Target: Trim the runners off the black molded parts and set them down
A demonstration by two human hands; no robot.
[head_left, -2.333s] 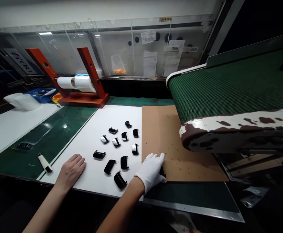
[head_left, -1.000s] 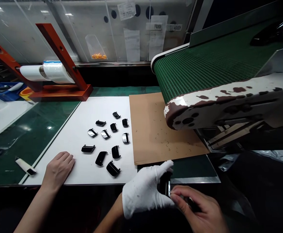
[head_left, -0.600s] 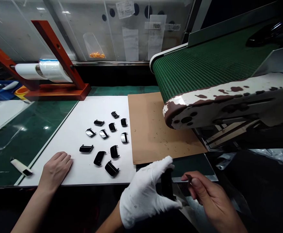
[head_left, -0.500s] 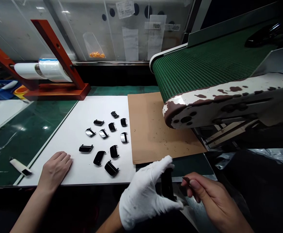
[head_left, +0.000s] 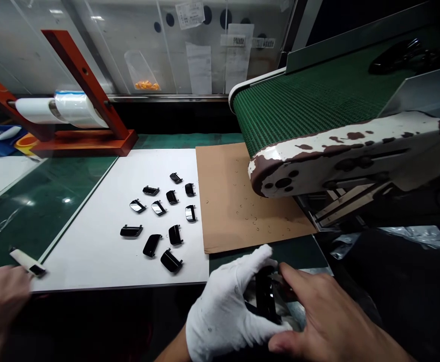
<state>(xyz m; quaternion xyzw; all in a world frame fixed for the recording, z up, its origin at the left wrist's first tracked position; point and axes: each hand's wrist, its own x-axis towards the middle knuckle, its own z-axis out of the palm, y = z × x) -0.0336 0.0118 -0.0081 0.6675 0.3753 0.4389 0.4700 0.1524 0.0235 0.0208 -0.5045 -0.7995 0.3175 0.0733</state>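
Head camera showed my gloved left hand (head_left: pixel 227 306) clamped on a black trim piece (head_left: pixel 265 296) at the counter (head_left: pixel 92 251) edge, my bare right hand (head_left: pixel 325 322) touching it, its grip unclear.

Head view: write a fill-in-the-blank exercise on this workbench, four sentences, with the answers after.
1. The white-gloved hand grips a glossy ___ plastic part.
2. A bare hand reaches to that part from the ___.
3. On the white sheet lie ___ more such parts.
4. The brown cardboard sheet lies under the end of the green ___.

Missing words: black; right; eleven; conveyor belt.
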